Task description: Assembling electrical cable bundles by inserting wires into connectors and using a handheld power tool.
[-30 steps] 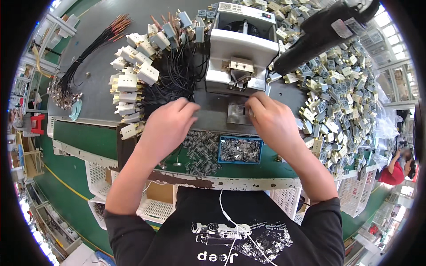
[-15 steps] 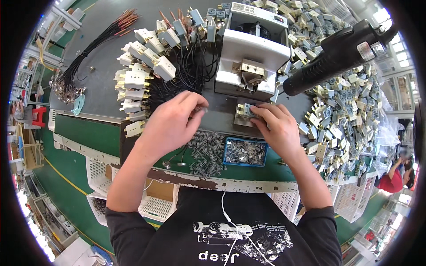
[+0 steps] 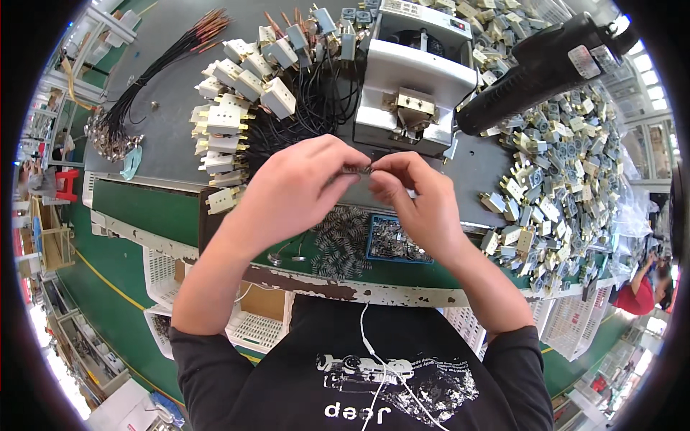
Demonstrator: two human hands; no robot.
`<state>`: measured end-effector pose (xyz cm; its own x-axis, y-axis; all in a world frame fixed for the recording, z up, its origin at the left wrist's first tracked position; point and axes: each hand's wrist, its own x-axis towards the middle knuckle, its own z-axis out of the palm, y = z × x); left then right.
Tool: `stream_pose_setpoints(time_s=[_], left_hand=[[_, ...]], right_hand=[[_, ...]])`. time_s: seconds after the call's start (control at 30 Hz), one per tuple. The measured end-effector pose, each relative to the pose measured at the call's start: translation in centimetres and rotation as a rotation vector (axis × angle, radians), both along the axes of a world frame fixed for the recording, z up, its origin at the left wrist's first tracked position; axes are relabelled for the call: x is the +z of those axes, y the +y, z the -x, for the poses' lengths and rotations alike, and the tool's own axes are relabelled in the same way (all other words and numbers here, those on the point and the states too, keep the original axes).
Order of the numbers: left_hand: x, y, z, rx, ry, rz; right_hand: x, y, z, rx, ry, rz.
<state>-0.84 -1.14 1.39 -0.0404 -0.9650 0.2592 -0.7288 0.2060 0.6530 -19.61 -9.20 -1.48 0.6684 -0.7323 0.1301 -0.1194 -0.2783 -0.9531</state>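
Asker: What is at the far left?
Describer: A bundle of thin black wires with copper-coloured tips [image 3: 154, 75] lies on the dark grey tabletop [image 3: 172, 140]. Next comes a curved row of white-and-grey rectangular blocks with brass pins [image 3: 228, 118], beside black cords.

Asker: And the hands?
Describer: The left hand [image 3: 298, 176] reaches in from below, palm down, fingers bent and nearly closed. Its thumb and fingertips pinch a small, dark metal piece, apparently coiled [image 3: 355, 170], raised above the tabletop and partly hidden.

Below it are loose, silvery wire springs [image 3: 338, 248], then a shallow blue rectangular tray of small metal parts [image 3: 392, 259].

The right hand [image 3: 422, 194] faces the left, half curled. Its thumb and forefinger nearly meet at the piece's right end; I cannot tell whether they grip it.

Asker: Further right?
Describer: Behind that hand stands a white metal machine [image 3: 410, 72]. Beyond are a thick black cylindrical tool [image 3: 517, 90] and heaped grey-and-cream blocks [image 3: 553, 172].
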Motion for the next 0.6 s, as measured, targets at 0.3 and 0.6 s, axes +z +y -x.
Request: stream_pose_setpoints(time_s=[0.3, 0.6], left_hand=[[-0.3, 1.4, -1.5, 0.053, -0.038, 0.138], [0.5, 2.0, -2.8, 0.159, 0.115, 0.039]], right_hand=[[-0.7, 0.5, -0.9, 0.056, 0.374, 0.660], [-1.9, 5.3, -3.2, 0.768, 0.301, 0.654]])
